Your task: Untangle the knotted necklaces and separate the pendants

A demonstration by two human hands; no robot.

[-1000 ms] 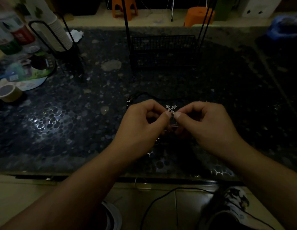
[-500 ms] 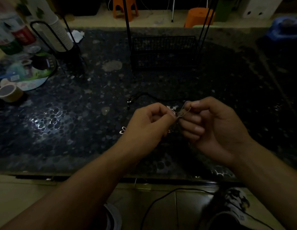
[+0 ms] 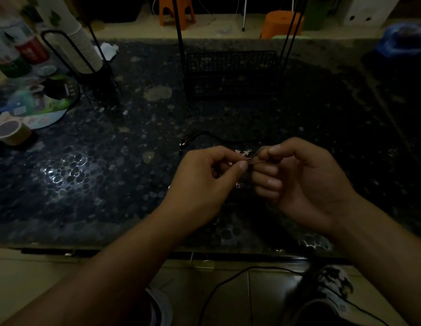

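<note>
A knot of thin necklaces with small silvery pendants [image 3: 242, 153] hangs between my two hands just above the dark speckled table [image 3: 110, 161]. My left hand [image 3: 204, 182] pinches the tangle with thumb and forefinger. My right hand [image 3: 301, 177], palm turned towards me, pinches a thin loop of chain at its fingertips. A black cord [image 3: 204, 135] with beads at its end trails from the tangle across the table behind my hands. Another small pendant [image 3: 238, 184] dangles below, between the hands. How the strands cross is too dim to tell.
A black wire basket [image 3: 230, 74] stands at the back centre between thin black poles. A stack of paper cups in a black holder [image 3: 82, 52], bottles, a colourful disc and a tape roll [image 3: 13, 132] crowd the left. The table's front edge lies beneath my forearms.
My right hand has rolled palm-up and drawn a loop of chain out from the tangle. The black cord behind my hands has come into view. My left hand keeps its pinch.
</note>
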